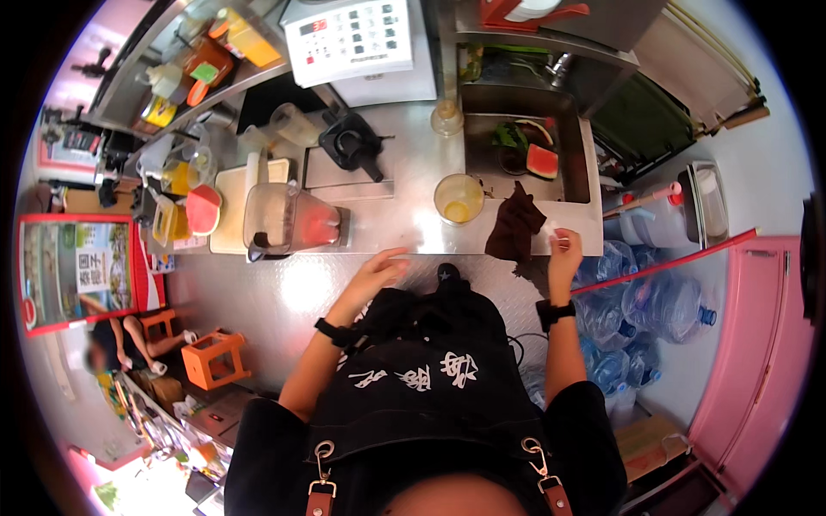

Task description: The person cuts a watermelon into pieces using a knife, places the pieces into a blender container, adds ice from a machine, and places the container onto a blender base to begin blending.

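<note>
My left hand (385, 271) hovers by the front edge of the steel counter (413, 235), fingers apart and holding nothing. To its left, a clear blender jar (271, 209) with red contents stands near that edge. My right hand (564, 250) is raised beside the counter's right end, its fingers curled. Something small and whitish shows at its fingertips, too blurred to name. Just left of it, a dark brown cloth (516, 222) hangs over the counter edge. Between my hands and farther back stands a clear cup (458, 193) with yellow residue.
A sink (516, 106) at the back right holds watermelon pieces (542, 161). A black blender lid (352, 142), a cutting board (227, 193) and a watermelon piece (203, 209) lie leftward. Large water bottles (661, 303) and a red pole (671, 264) stand right. A person (126, 345) sits behind left.
</note>
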{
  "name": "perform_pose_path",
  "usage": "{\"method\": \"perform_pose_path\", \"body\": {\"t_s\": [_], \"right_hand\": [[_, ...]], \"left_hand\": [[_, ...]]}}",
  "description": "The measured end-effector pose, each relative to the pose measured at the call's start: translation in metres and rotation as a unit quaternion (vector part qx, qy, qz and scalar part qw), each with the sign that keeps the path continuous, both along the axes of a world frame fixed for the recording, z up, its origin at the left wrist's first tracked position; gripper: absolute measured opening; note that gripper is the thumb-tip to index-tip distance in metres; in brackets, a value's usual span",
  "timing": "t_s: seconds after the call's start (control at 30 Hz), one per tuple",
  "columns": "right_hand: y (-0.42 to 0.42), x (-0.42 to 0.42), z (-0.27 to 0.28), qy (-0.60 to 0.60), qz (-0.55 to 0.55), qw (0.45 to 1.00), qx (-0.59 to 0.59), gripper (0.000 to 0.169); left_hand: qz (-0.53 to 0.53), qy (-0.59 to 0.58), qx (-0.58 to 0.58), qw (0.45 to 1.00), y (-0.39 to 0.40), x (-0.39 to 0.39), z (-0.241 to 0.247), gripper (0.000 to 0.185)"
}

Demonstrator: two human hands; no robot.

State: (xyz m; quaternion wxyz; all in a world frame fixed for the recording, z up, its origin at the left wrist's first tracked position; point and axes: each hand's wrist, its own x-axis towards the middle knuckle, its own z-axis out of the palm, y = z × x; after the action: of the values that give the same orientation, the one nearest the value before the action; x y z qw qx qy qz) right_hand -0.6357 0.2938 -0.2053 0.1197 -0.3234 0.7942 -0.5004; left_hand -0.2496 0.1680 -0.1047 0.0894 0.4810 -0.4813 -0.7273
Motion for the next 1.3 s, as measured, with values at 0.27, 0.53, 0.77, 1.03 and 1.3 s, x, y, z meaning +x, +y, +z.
{"method": "perform_pose_path", "body": {"t_s": [0.27, 0.53, 0.77, 1.03, 1.3], "right_hand": [[0.005, 0.028, 0.003, 0.239, -0.042, 0.966, 0.088, 0.018], [-0.109, 0.229, 0.024, 0.067, 0.301, 0.949, 0.068, 0.015], [-0.322, 0.307, 0.008, 0.266, 0.176, 0.925, 0.205, 0.049], [-0.317, 0.29, -0.066, 0.04, 0.12, 0.99, 0.066, 0.05], [-0.294, 0.24, 0.016, 0.333, 0.041, 0.884, 0.327, 0.057]], "left_hand": [[0.222, -0.23, -0.031, 0.947, 0.014, 0.191, -0.022, 0.069], [0.295, -0.187, -0.403, 0.846, -0.067, 0.243, -0.052, 0.078], [0.109, -0.024, -0.422, 0.9, -0.136, 0.234, -0.028, 0.038], [0.169, 0.051, -0.386, 0.905, -0.164, 0.265, 0.002, 0.024], [0.304, -0.067, -0.279, 0.908, -0.188, 0.28, 0.059, 0.055]]}}
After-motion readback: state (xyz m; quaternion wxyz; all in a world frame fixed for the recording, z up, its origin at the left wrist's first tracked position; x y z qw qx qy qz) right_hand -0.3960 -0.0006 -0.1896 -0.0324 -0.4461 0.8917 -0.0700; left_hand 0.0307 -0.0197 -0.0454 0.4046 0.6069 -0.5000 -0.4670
